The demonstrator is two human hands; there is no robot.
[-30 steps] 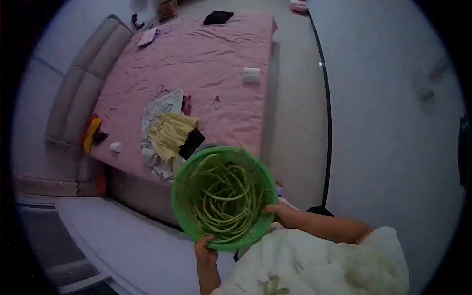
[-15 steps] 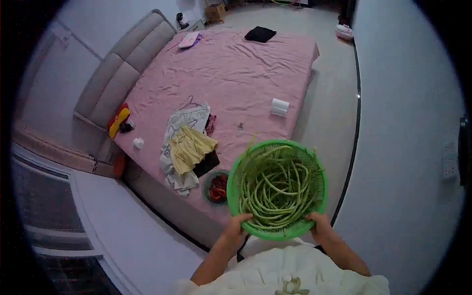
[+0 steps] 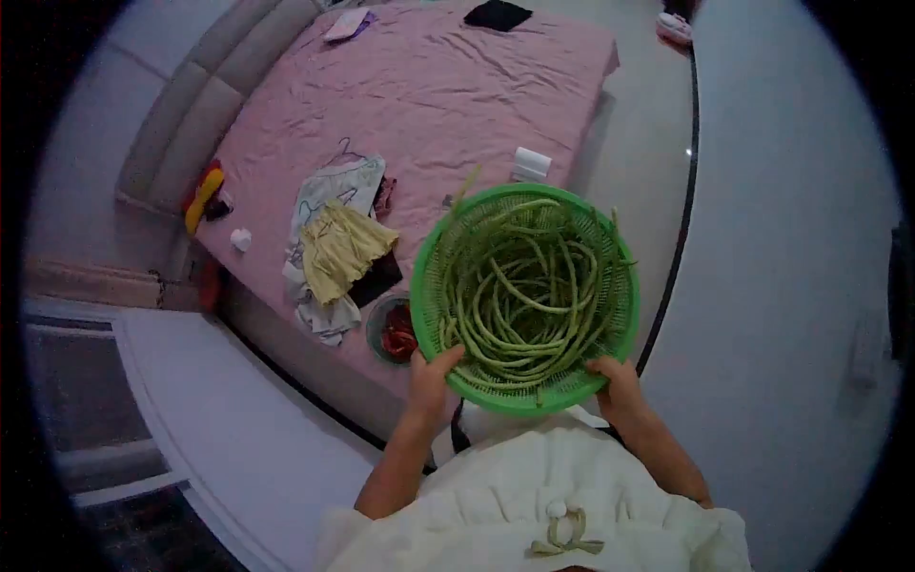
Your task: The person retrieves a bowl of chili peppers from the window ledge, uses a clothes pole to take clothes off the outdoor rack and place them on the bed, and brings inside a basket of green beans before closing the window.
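A round green plastic basket (image 3: 621,336) is held in front of my body, full of long green beans (image 3: 534,296) coiled inside. Some bean ends stick out over its rim. My left hand (image 3: 434,377) grips the near left rim, thumb on the inside edge. On the near right rim, my right hand (image 3: 615,381) is closed the same way. The fingers of both hands are partly hidden beneath the basket. Just left of the basket, a grey bowl (image 3: 376,336) with dark red things (image 3: 398,331) in it sits on the bed.
The bed (image 3: 429,86) has a pink sheet. On it lie a yellow garment (image 3: 343,248), white clothing (image 3: 334,176) with hangers, a white roll (image 3: 532,164) and a black cloth (image 3: 498,14). A floor strip (image 3: 639,191) runs between bed and right wall (image 3: 782,238).
The view has tipped downward and nearer. The basket appears higher and larger in the picture, with both hands still on its rim.
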